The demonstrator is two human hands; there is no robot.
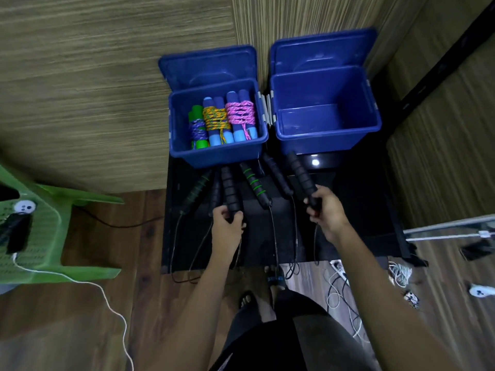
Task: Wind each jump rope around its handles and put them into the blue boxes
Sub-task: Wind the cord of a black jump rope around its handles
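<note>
Two open blue boxes stand at the back of a black table (348,210). The left box (219,153) holds three wound ropes: green handles with purple cord (197,129), blue handles with yellow cord (215,120), blue handles with pink cord (240,113). The right box (325,137) has nothing in it. Several black rope handles lie fanned out in front of the boxes, two with green rings (253,180). My left hand (227,223) grips the base of one black handle (229,191). My right hand (325,210) grips another black handle (301,175). Thin black cords hang over the table's front edge.
A green plastic chair (40,236) with a white cable stands at the left. Wood-patterned walls rise behind and to the right. Tangled white cables (340,285) and small devices lie on the floor at the right. My sandalled feet (276,277) are below the table edge.
</note>
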